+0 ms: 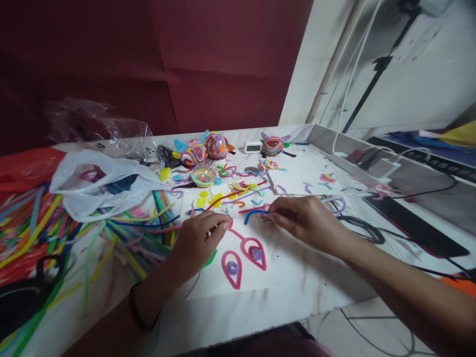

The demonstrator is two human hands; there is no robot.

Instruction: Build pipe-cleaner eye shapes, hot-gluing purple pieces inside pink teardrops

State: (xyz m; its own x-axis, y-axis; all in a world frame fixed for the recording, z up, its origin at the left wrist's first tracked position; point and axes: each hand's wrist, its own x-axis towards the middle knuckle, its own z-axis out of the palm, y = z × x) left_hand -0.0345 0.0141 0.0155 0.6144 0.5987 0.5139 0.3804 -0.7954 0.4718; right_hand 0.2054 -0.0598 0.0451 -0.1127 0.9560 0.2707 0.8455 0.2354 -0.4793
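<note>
At the centre of the frame, your right hand (303, 218) has thumb and fingertips pinched on one end of a bent blue strip (256, 212), which sticks out leftward above the desk (290, 282). Your left hand (203, 240), just left of centre, has its fingertips beside a pink strip (237, 232); you can't tell from this view whether they grip it. Below your hands, at lower centre, lie two pink teardrop outlines (223, 270), each around a purple coil (232, 268). Loose coloured strips (130, 260) fill the left of the frame.
</note>
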